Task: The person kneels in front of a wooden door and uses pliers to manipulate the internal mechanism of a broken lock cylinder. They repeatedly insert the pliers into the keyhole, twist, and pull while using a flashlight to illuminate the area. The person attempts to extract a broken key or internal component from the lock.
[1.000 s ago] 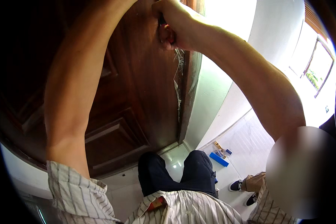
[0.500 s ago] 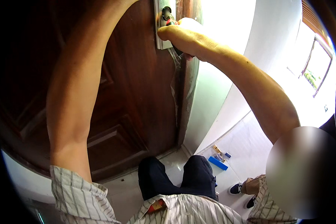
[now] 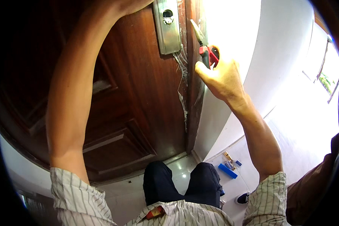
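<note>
My right hand (image 3: 224,77) grips needle-nose pliers (image 3: 204,44) with red and black handles, their long metal jaws pointing up beside the door frame. Left of the jaws, and apart from them, is a metal lock plate (image 3: 168,35) on the dark wooden door (image 3: 139,98). A round hole with some metal showing inside sits in the plate's upper part. My left hand (image 3: 133,5) reaches to the top edge of the picture, close to the plate. Its fingers are out of sight, so what they touch cannot be told.
Torn clear plastic film (image 3: 184,86) hangs along the door edge by the dark frame. On the pale tiled floor lie a blue box (image 3: 227,171) and small brass and metal parts (image 3: 229,160). Another person's shoe (image 3: 243,198) and brown clothing (image 3: 309,188) are at the lower right.
My right hand has drawn the pliers away from the lock hole, down and to the right, uncovering the hole. The other person has shifted toward the right rim.
</note>
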Demonstrator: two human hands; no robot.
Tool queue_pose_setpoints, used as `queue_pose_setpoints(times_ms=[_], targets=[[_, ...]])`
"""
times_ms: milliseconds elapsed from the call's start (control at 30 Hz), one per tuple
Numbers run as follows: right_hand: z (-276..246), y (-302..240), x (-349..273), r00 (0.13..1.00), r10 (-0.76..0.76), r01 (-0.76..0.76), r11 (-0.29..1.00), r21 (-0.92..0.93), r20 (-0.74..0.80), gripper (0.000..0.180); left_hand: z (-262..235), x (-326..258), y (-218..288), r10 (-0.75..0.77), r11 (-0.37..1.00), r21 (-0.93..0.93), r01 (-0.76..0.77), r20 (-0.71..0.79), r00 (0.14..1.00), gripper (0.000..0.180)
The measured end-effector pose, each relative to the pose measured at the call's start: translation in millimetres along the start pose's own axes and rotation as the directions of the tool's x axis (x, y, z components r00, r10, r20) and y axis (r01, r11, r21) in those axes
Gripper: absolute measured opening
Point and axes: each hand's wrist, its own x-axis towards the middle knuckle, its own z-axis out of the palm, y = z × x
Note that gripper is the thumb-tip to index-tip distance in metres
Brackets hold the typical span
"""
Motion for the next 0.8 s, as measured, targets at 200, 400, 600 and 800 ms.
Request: queue_pose_setpoints(times_ms=[200, 400, 600, 800], targets=[[30.1, 45.5, 1.5, 0.853, -0.187, 0.242, 0.969, 0.053, -0.487, 0.045, 52.8, -44.5, 29.5, 0.148, 0.966, -0.122, -0.23, -0.47, 0.87, 0.032], [51.1, 69.8, 22.3, 0.705, -0.506, 0.391, 0.862, -0.323, -0.496, 0.051, 72.4, -105.5, 50.9, -0.295, 0.925, -0.348, 0.152, -0.406, 0.865, 0.03], [74.6, 85.5, 35.8, 0.753, -0.445, 0.352, 0.895, -0.274, -0.485, 0.052, 109.4, -132.2, 21.4, -0.311, 0.947, -0.23, 0.226, -0.462, 0.83, 0.034], [77.7, 96.5, 40.6, 0.75, -0.499, 0.382, 0.862, -0.333, -0.434, 0.055, 128.4, -139.3, 13.4, -0.157, 0.985, -0.008, 0.174, -0.473, 0.867, 0.036]])
